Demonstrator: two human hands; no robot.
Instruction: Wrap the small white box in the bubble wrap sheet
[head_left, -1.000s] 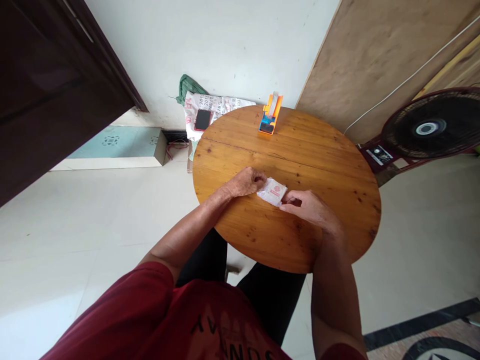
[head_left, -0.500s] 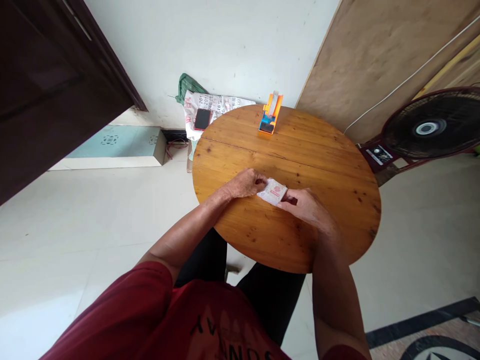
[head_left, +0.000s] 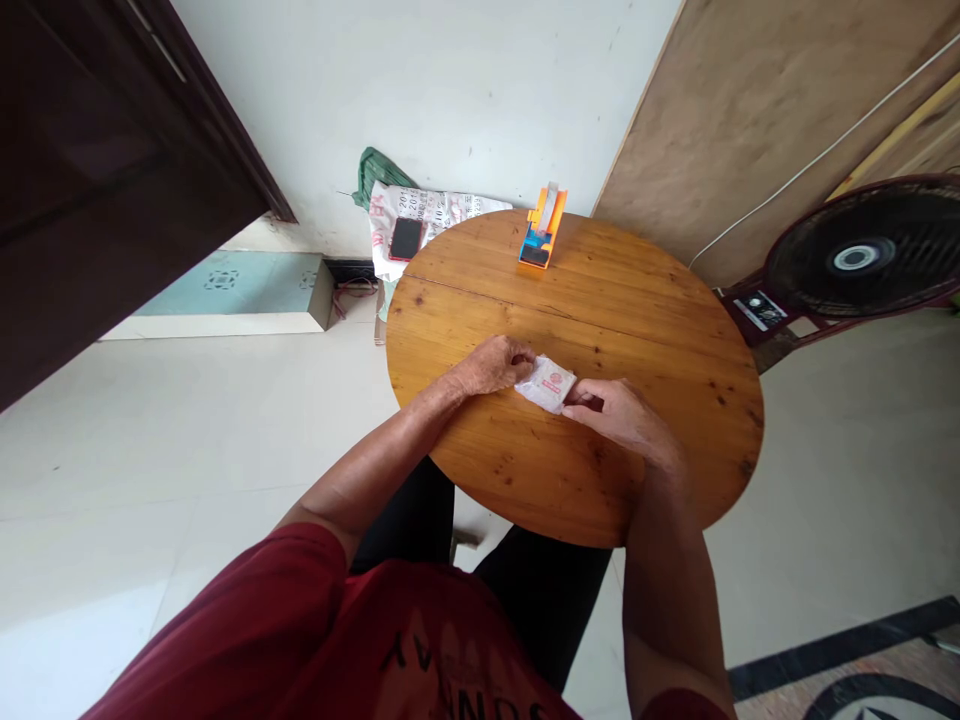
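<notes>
A small white packet (head_left: 546, 385) with red print, in what looks like clear wrap, lies on the round wooden table (head_left: 480, 300) between my hands. My left hand (head_left: 498, 364) pinches its left edge with the fingers closed. At its right edge my right hand (head_left: 611, 408) grips with thumb and curled fingers; part of those fingertips is hidden behind the packet. Farther back on the table stands an orange and blue tape dispenser (head_left: 543, 230), with a roll of clear tape in it. Neither hand touches the dispenser.
Beyond the table's far left edge, a dark phone (head_left: 406, 239) lies on a white printed sack (head_left: 381, 215), beside a green bag (head_left: 379, 172). A large black fan (head_left: 885, 240) stands at the right. A dark door (head_left: 112, 150) is at the left, and a white wall rises behind.
My right hand has shifted slightly to the right along the packet's edge. The left hand keeps its place, and the packet has hardly moved.
</notes>
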